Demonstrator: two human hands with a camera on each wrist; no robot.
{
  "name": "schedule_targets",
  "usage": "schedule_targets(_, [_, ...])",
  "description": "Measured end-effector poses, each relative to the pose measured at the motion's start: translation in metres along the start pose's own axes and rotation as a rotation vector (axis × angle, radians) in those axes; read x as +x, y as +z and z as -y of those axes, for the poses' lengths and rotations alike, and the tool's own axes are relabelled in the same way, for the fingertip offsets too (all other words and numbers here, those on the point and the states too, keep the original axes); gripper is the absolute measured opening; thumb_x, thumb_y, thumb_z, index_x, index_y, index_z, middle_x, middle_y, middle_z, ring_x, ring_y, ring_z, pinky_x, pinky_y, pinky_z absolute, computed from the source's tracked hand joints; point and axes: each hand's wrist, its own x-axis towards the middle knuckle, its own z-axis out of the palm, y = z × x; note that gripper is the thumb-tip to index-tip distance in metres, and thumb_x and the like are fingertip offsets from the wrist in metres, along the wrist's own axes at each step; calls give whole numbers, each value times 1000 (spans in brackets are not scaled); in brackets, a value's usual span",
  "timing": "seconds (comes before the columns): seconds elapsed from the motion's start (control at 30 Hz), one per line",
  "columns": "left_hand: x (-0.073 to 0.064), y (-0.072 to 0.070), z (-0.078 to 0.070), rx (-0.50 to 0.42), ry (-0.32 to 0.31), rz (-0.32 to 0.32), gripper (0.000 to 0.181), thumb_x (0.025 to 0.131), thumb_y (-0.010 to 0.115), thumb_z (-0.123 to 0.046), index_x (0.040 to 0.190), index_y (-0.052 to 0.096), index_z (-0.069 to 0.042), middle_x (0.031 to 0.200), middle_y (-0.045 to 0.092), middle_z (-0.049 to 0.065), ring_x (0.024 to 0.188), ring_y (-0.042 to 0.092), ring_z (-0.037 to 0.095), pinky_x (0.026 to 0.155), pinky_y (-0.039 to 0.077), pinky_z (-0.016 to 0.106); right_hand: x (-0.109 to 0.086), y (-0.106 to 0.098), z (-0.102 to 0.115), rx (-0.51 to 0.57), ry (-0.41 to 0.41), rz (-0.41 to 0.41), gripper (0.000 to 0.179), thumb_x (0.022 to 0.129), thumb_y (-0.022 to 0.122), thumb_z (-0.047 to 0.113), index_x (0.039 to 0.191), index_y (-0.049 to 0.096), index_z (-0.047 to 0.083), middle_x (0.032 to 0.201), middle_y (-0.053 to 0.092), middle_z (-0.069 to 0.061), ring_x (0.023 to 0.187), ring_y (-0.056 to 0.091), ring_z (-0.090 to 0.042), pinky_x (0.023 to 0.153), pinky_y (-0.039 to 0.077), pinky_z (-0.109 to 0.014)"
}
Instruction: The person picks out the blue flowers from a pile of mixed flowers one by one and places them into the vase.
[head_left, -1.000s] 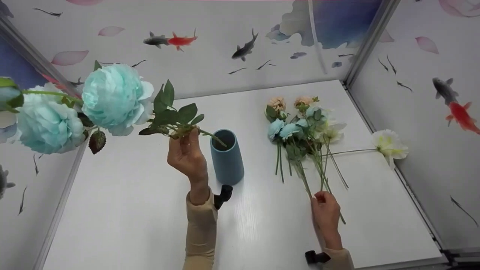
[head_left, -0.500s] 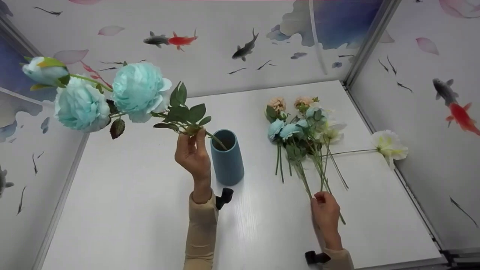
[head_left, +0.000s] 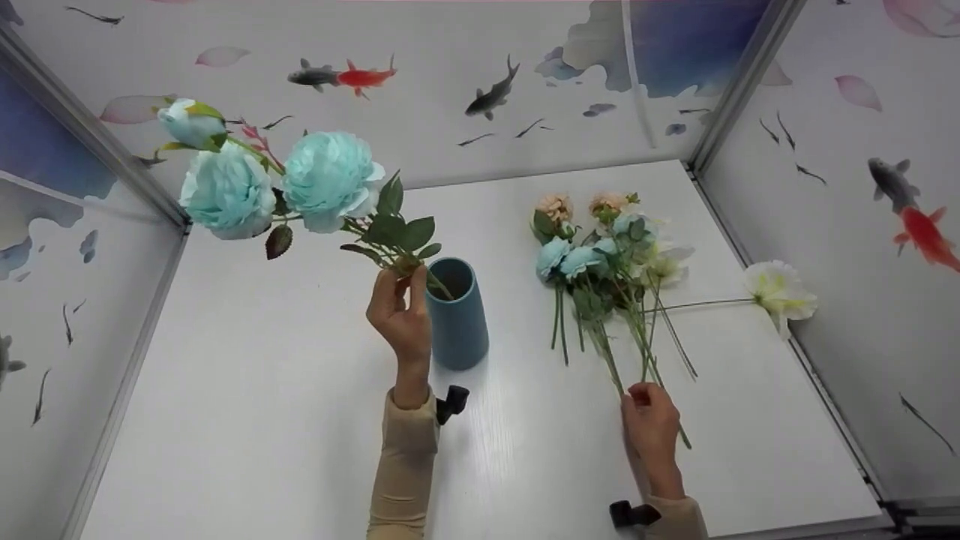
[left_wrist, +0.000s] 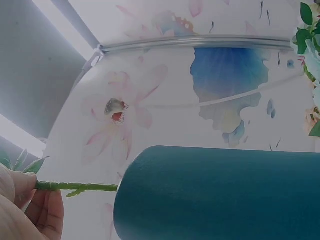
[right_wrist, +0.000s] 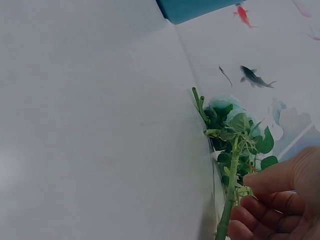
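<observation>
My left hand pinches a pale-blue peony spray by its stem, just below the leaves. Two full blooms and a bud lean up and left. The lower stem runs into the mouth of a blue tapered vase, which stands upright; its tip is hidden inside in the left wrist view. My right hand rests by the lower ends of several flower stems. In the right wrist view, its thumb and loosely curled fingers stand apart beside a thick green stem.
Peach flowers, small blue flowers and white ones lie bunched on the right of the white table. One white flower hangs over the right edge. Printed walls enclose the table at the back and sides.
My left hand has moved right and slightly down, toward the vase. The blue peony blooms have swung right with it, and the stem sits lower in the vase. The right hand stays put.
</observation>
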Motion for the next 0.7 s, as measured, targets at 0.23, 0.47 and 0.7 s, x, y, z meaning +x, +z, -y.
schedule_targets(0.23, [-8, -1, 3, 38, -57, 39, 11, 78, 64, 16, 89, 63, 13, 83, 62, 16, 79, 61, 16, 71, 52, 26, -1, 0, 1, 2, -20, -3, 10, 76, 65, -9, 84, 62, -4, 79, 61, -14, 74, 58, -28, 65, 45, -32])
schedule_targets(0.47, [-11, -3, 8, 81, -57, 56, 17, 73, 63, 23, 87, 63, 14, 80, 61, 23, 75, 59, 14, 70, 50, 22, 0, 1, 0, -17, -37, 8, 10, 77, 66, -10, 84, 62, -5, 80, 61, -15, 74, 58, -28, 66, 45, -33])
schedule_targets(0.7, [-16, -6, 14, 178, -21, 88, 19, 71, 67, 21, 85, 65, 10, 80, 64, 20, 75, 59, 16, 71, 48, 22, -1, 1, 1, -27, -37, 13, 10, 76, 65, -10, 84, 61, -5, 79, 61, -15, 74, 58, -28, 65, 45, -35])
